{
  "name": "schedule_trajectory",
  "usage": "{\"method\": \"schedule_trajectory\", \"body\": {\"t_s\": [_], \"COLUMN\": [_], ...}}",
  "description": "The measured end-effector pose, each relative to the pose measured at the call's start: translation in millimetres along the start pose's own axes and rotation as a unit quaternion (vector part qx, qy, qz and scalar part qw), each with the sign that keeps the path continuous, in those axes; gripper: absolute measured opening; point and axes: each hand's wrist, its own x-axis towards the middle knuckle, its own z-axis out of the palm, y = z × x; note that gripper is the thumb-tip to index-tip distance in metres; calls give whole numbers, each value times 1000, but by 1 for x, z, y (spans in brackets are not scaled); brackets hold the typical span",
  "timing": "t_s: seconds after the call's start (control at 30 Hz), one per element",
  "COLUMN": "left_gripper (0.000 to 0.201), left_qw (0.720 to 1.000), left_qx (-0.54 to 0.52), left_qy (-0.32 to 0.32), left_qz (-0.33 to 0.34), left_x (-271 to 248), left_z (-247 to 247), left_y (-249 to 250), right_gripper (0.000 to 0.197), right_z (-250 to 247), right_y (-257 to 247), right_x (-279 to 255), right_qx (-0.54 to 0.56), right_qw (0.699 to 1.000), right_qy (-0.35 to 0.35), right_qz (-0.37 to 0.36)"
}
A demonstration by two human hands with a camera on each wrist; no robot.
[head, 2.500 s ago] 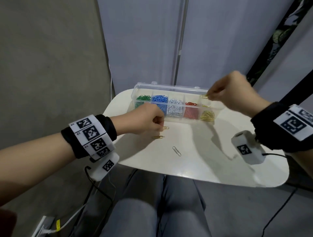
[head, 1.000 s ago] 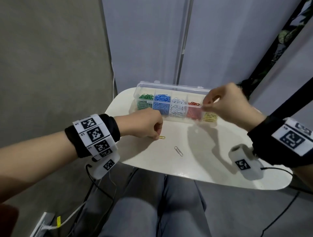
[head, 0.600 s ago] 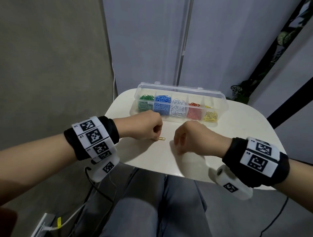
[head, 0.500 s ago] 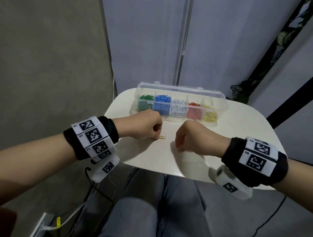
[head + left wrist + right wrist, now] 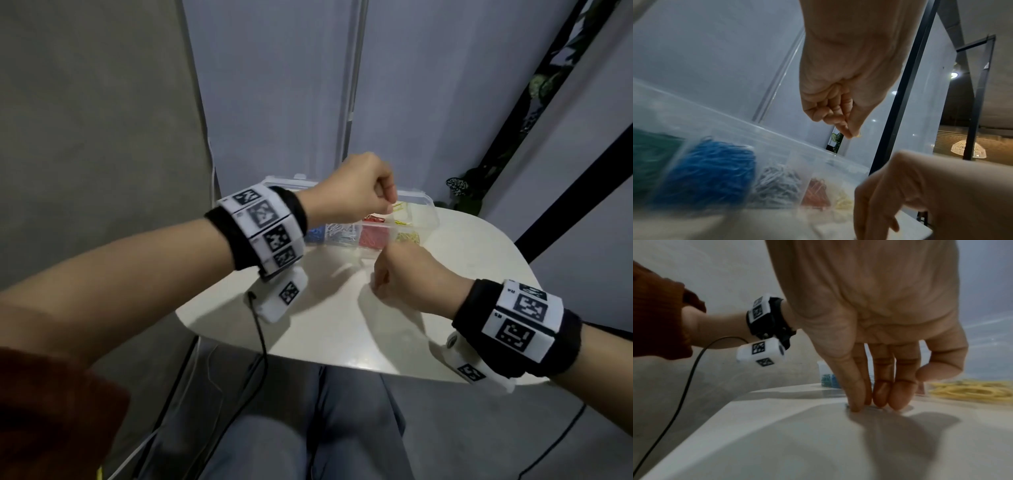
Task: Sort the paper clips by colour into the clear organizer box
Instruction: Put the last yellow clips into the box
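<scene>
Left hand [image 5: 356, 192] pinches a yellow clip [image 5: 858, 135] above the organizer box [image 5: 419, 214] at the table's [image 5: 462, 257] far edge; right hand's fingertips [image 5: 856, 405] press a silver clip [image 5: 869, 407] flat, nothing gripped; dropped early, yellow lands among red; silver could skid away.

- A rounded white table [image 5: 394, 329] stands against pale grey-blue wall panels [image 5: 274, 85].
- A vertical seam strip [image 5: 351, 89] divides the panels above the table's far edge.
- A grey concrete wall [image 5: 85, 120] fills the left side.
- Black metal frame bars [image 5: 513, 113] slant past the table's far right corner, with a leafy plant [image 5: 462, 192] beside them.
- A woven pendant lamp [image 5: 968, 149] glows in a dim room beyond.
</scene>
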Motion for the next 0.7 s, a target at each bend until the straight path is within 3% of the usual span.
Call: {"method": "schedule_trajectory", "body": {"t_s": [0.3, 0.57, 0.7], "left_gripper": [20, 13, 12], "left_qw": [995, 993, 987], "left_qx": [88, 90, 90], "left_qy": [-24, 78, 124], "left_qz": [-33, -13, -52], "left_x": [44, 9, -15], "left_z": [36, -6, -37], "left_y": [9, -21, -45], "right_gripper": [19, 18, 13], "right_z": [-1, 3, 0], "right_y": [13, 9, 6], "right_x": [-1, -3, -2], "right_qx": [29, -43, -9], "right_qw": [998, 997, 997], "right_qy": [-64, -30, -52], "right_qz": [0, -63, -58]}}
